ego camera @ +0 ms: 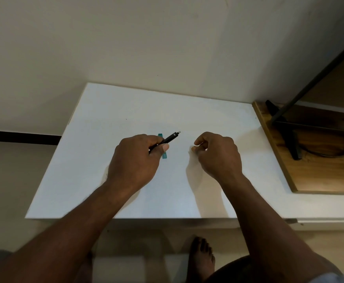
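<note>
My left hand [135, 160] grips a black pen-like tool [169, 139] between thumb and fingers, its small grey tip pointing up and to the right. Under that hand a teal strip [164, 155] lies flat on the white table [105, 127], partly hidden by my thumb and the tool. My right hand [218, 155] hovers just right of it with its fingers curled. Whether anything small sits between its thumb and forefinger is not visible.
The white table stands against a pale wall. At the right a wooden surface [310, 170] carries a black stand [285, 129] and a dark cable. A bare foot [201, 260] rests on the floor below the table's front edge.
</note>
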Demonstrator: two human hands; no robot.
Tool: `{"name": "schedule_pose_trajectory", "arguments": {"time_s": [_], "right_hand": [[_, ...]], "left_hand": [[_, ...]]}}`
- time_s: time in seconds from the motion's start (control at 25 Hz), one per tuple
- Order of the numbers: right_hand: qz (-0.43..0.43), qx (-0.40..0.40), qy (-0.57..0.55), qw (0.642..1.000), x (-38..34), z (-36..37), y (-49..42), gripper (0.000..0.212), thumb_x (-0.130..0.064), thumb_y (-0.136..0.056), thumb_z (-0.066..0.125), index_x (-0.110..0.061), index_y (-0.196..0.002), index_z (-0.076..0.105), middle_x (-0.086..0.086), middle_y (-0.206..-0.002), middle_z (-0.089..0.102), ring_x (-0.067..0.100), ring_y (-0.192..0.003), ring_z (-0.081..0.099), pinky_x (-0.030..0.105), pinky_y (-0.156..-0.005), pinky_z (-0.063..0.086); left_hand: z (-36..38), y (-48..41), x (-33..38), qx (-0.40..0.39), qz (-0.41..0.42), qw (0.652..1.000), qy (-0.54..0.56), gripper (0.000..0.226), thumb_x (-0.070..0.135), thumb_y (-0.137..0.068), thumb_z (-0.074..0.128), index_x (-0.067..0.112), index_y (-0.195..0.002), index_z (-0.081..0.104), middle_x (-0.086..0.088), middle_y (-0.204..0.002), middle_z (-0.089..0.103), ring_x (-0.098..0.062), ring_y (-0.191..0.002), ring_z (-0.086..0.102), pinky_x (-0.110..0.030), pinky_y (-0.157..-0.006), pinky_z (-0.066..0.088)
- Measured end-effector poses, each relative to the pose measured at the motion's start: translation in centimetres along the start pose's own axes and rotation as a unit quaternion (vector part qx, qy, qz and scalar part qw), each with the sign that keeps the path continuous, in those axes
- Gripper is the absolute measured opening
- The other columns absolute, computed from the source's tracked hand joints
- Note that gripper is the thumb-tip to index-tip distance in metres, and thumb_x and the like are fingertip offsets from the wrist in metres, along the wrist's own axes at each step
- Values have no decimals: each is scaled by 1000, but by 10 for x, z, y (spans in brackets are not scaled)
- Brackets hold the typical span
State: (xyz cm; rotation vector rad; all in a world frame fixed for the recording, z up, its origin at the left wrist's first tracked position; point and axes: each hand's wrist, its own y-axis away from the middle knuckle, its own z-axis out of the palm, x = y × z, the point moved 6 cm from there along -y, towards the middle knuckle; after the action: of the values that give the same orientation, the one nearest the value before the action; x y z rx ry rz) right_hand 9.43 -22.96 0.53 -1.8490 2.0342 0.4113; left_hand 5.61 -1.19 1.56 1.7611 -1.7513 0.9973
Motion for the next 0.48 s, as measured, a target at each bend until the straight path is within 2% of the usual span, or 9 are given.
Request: {"name": "schedule_pose_trajectory", "arguments": {"time_s": [0.12,0.24,0.48], "right_hand": [[9,38,-14,999,3,-10,-3,18,-24,-95,70,-29,-112,73,-8,-96,77,20,-89,71,36,-77,58],[22,54,-32,998,8,-19,-7,15,-24,-95,70,-30,-109,74,-9,-94,77,18,-88,71,37,-77,59],[23,15,-46,999,4,-20,-7,5,-32,-92,75,-27,-93,75,-11,-85,75,14,-83,69,31,-72,55]], "left_hand": [[-1,0,0,2,-3,1000,2,26,40,-97,62,25,-112,78,4,-96,78,-16,-85,69,-34,-81,56],[0,1,0,3,-7,1000,5,28,39,-97,63,23,-114,78,3,-101,79,-16,-88,70,-32,-84,55],[3,2,-1,-6,-9,1000,-8,27,40,-97,63,24,-113,78,4,-100,79,-16,-87,69,-28,-80,52]]}}
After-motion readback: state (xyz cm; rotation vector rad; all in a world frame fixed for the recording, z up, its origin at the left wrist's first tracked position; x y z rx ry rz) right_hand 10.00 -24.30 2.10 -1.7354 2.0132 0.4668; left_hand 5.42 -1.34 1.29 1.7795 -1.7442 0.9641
